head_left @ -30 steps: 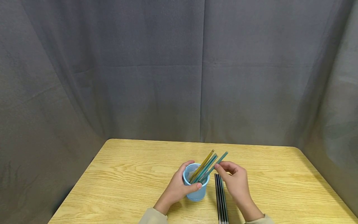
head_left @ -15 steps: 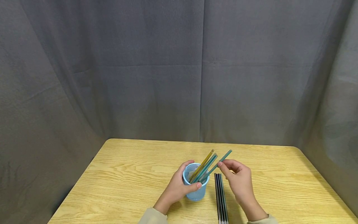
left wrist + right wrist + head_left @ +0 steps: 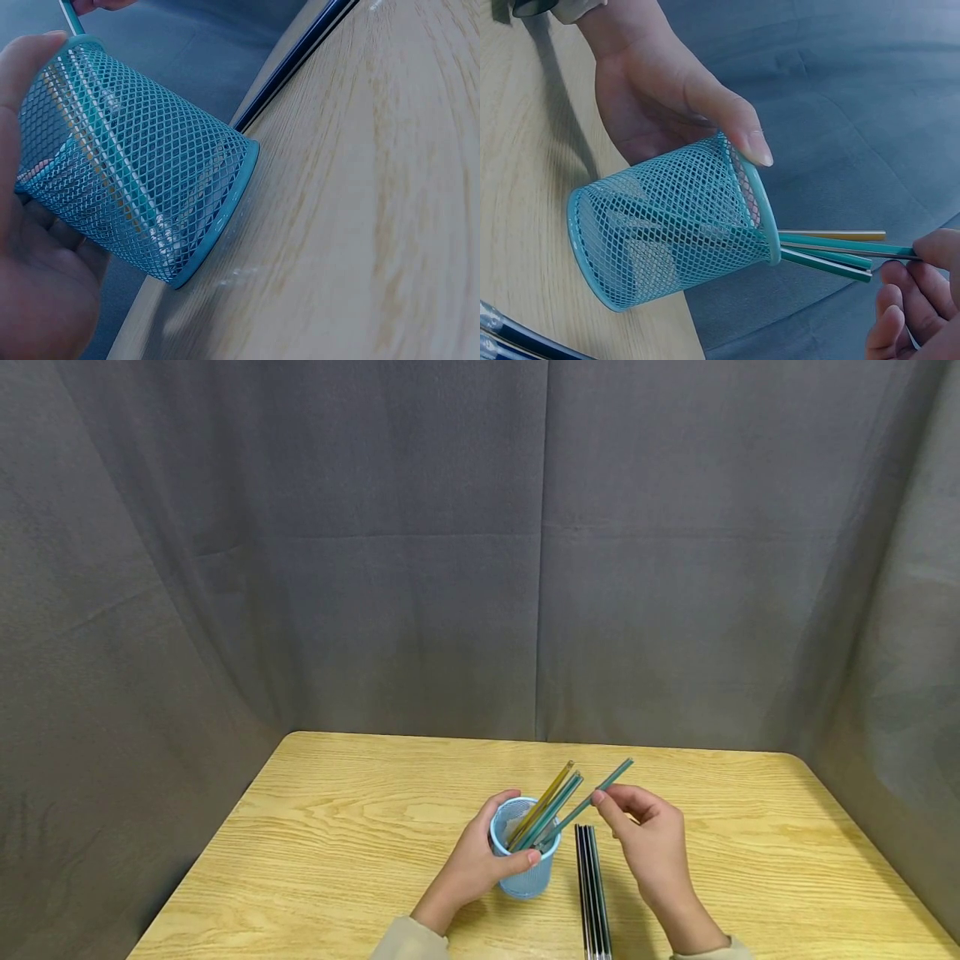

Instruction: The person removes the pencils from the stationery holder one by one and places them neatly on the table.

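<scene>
Right hand [image 3: 648, 843] has drawn its pinched stick [image 3: 577, 812] farther from the cup [image 3: 527, 882] the left hand [image 3: 474, 857] grips, seemingly partway out

Mesh cup [image 3: 176, 142] in the left of the hands [image 3: 49, 304] — teal and yellow sticks [image 3: 116, 154] inside

A: State the hand count.
B: One left hand [image 3: 480, 864], one right hand [image 3: 651, 843]; total, two.
A: State the remaining quantities.
B: Mesh cup [image 3: 527, 878]: one. Worktop [image 3: 360, 827]: one. Sleeves [image 3: 411, 942]: two. Yellow stick [image 3: 847, 235]: at least one. Teal sticks [image 3: 617, 773]: at least three; overlap prevents exact stick counts.
A: And the dark sticks [image 3: 592, 893]?
B: One bundle; its members lie too close together to count with certainty.
</scene>
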{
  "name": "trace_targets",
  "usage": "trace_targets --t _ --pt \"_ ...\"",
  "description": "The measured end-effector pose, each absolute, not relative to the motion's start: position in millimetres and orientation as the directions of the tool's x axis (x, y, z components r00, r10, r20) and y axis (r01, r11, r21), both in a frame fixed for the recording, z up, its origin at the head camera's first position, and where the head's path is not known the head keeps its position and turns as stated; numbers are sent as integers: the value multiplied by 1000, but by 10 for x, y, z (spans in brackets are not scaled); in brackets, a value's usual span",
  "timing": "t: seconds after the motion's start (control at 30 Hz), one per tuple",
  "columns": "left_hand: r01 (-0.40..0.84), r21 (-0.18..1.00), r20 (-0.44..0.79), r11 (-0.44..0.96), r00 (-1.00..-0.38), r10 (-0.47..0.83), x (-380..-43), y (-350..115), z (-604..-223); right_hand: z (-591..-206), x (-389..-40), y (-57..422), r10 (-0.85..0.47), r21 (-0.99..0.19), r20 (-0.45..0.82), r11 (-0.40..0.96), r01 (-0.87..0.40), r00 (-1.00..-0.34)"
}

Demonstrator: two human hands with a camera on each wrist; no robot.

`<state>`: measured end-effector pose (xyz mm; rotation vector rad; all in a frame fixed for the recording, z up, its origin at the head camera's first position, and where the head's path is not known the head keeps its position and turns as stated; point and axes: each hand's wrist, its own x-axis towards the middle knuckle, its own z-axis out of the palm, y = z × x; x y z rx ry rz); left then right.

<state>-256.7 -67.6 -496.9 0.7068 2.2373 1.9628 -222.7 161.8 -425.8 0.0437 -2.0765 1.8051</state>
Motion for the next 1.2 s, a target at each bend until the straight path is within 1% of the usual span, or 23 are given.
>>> trace_targets --t 0.43,0.7,1.07,1.2 --pt "283 955 232 84 -896 379 -2563 -672 -4967 -4187 -2204 1674 236 -941 329 159 -298 -914" --pt "281 957 232 78 -897 377 -2565 -673 -4970 -4133 -2163 1709 239 -946 319 140 -293 -917" --pt "267 961 220 79 -901 375 -2562 -671 -4962 -4083 -2121 1783 253 -949 314 63 -308 -915" --pt "268 960 220 81 -901 374 -2560 -670 -4959 -4074 -2111 1798 258 -946 322 56 -319 -911"
